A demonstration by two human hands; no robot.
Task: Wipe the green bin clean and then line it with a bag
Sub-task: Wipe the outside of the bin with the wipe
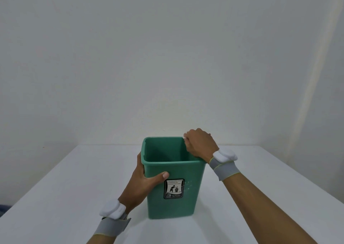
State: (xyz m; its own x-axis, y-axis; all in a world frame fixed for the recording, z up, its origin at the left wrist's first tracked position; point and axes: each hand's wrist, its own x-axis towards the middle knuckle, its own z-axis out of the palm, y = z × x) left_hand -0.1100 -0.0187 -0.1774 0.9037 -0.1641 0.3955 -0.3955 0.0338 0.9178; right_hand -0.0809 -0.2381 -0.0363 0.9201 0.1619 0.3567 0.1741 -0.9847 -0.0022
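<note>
The left hand [143,178] is gripping the green bin [173,178] at its near left corner, just under the rim — the thumb is lying across the front wall and the fingers are wrapping round the left side, so the grip is pressing on the bin from two faces. A grey band with a white pad [112,209] is sitting on that wrist. The bin is standing upright on the white counter [55,197], open side up, with a black-and-white sticker [174,188] showing on its front wall. At the far right corner of the rim the right hand [200,144] is curling its fingers tight over the edge, pinching something small and white [184,137] against it — what it is, I cannot tell. A matching grey band with a white pad [225,155] is circling the right wrist. A pale wall [167,57] is filling the background.
</note>
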